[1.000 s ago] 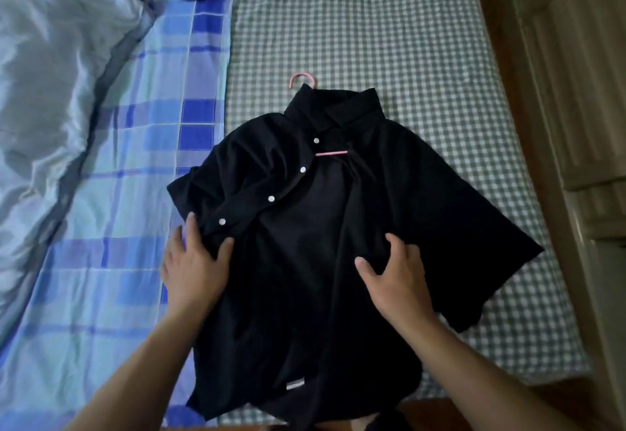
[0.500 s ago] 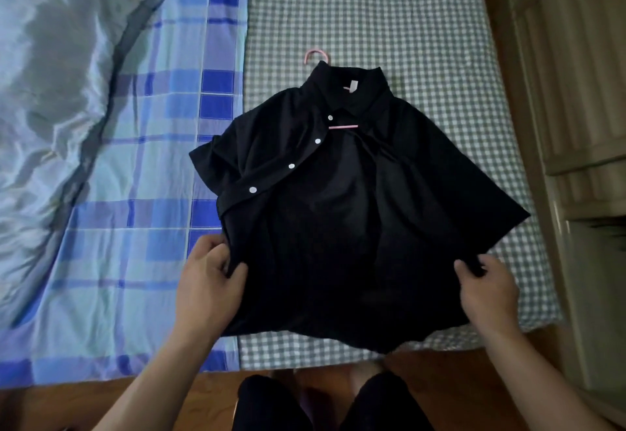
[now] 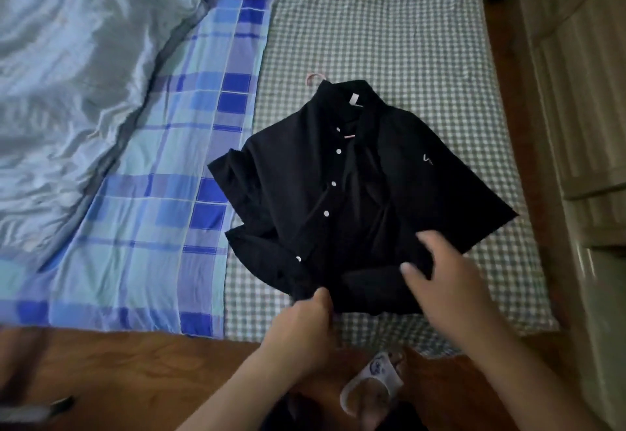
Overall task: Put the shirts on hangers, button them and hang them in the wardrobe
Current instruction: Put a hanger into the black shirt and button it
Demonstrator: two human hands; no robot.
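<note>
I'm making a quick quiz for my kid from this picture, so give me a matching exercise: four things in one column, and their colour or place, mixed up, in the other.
Things
1. shirt
2. hanger hook
3. left hand
4. duvet

Descriptions
A. pink, poking out above the collar
B. grey, bunched on the bed's left side
C. black, lying open on the checked sheet
D. gripping the bottom hem

Pairs: 1-C, 2-A, 3-D, 4-B
</note>
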